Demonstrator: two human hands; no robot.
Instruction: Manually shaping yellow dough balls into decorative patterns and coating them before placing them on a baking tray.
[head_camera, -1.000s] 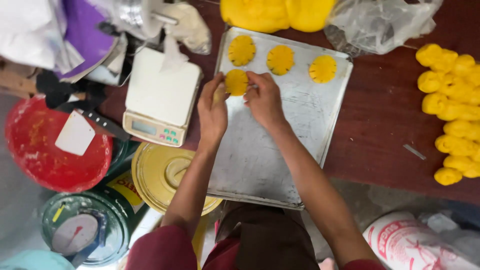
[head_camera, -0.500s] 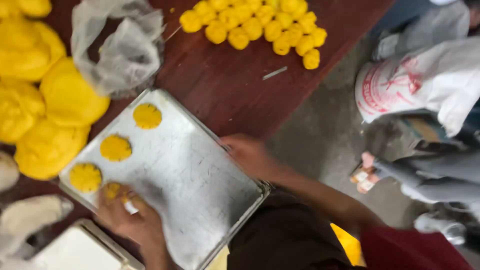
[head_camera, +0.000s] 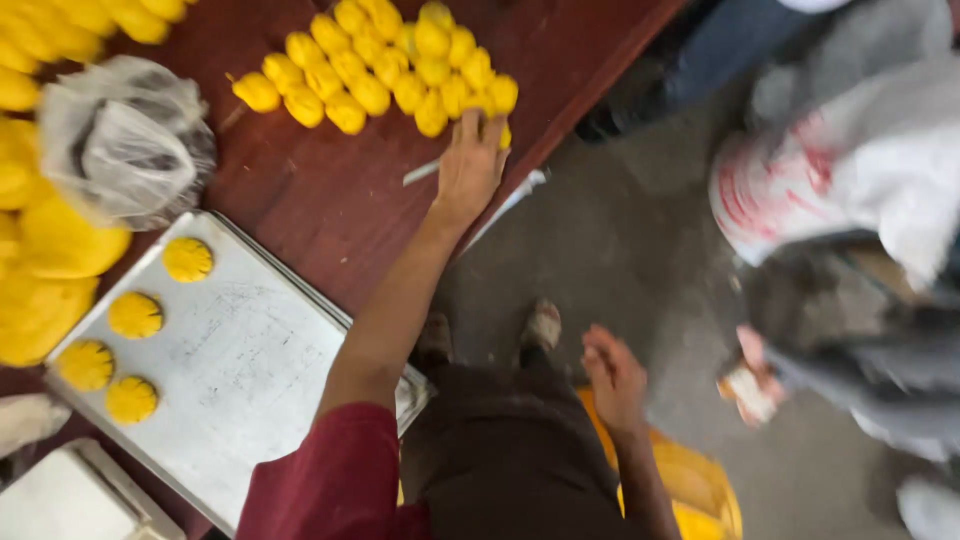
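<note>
Left arm: stretched full length, up and away from the torso (head_camera: 500, 470), with the elbow nearly straight. A dark red sleeve (head_camera: 330, 480) covers the upper arm, and the forearm is bare. The left hand (head_camera: 470, 165) lies palm down at the far end of the reach, wrist in line with the forearm and fingers extended forward and slightly parted.

Right arm: kept low and close beside the torso, with the bare forearm rising a short way. The right hand (head_camera: 615, 380) hangs just off the torso's right side, blurred, fingers loosely curled and holding nothing.
</note>
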